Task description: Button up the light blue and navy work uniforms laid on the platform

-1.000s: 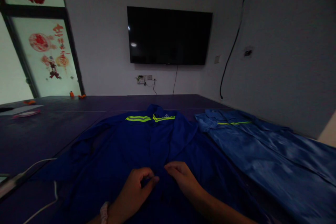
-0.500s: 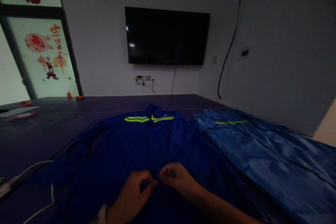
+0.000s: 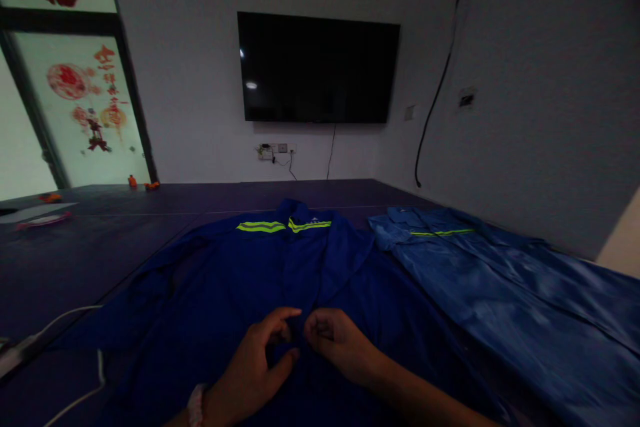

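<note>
Left hand (image 3: 253, 363) spread and empty, right hand (image 3: 345, 347) curled, can't tell if it holds anything, blue jacket (image 3: 237, 287) underneath

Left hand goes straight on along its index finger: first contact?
Most likely the right hand, just across a small gap from the left hand. Depth is unclear in this one view, so it might instead brush the dark blue jacket beneath.
</note>
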The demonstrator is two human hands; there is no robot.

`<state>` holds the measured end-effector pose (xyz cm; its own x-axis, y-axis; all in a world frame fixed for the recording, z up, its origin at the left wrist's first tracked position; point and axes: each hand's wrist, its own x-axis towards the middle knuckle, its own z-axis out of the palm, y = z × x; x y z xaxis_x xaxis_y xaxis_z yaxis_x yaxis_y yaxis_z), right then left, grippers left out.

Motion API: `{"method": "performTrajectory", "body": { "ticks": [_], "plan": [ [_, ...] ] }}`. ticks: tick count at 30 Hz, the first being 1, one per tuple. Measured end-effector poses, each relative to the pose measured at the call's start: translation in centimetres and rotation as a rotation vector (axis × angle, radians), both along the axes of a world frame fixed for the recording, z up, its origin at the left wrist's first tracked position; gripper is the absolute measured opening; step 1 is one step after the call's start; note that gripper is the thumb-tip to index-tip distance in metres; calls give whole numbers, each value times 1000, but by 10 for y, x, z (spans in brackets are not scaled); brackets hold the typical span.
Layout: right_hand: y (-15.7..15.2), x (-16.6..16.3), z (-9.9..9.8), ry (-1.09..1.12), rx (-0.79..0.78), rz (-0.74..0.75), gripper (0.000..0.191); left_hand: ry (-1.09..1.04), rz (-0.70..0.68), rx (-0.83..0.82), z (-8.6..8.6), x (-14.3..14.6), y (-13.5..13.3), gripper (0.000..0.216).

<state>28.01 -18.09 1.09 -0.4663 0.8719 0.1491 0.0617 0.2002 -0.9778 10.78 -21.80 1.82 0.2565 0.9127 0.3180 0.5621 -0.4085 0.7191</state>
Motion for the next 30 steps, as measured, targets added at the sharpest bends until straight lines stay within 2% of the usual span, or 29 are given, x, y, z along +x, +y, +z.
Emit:
{"method": "performTrajectory", "body": {
  "ticks": [6,9,12,17,23,30],
  "plan": [
    [2,0,-3,-3,-13,-9,18,33,12,98,-3,-2,1,32],
    [2,0,-4,-18,-20,-14,20,23,-6,131,1,0,1,25],
    [2,0,-6,-30,-36,1,21,8,-62,116,8,3,-1,18],
    [1,-1,-7,-21,-39,9,23,-15,-72,82,16,6,-2,19],
    [-2,-2,-6,-11,-33,-22,24,-19,-72,42,16,7,-2,27],
    [-2,-1,-6,5,-29,6,23,-5,-59,-1,15,7,-2,24]
  ]
}}
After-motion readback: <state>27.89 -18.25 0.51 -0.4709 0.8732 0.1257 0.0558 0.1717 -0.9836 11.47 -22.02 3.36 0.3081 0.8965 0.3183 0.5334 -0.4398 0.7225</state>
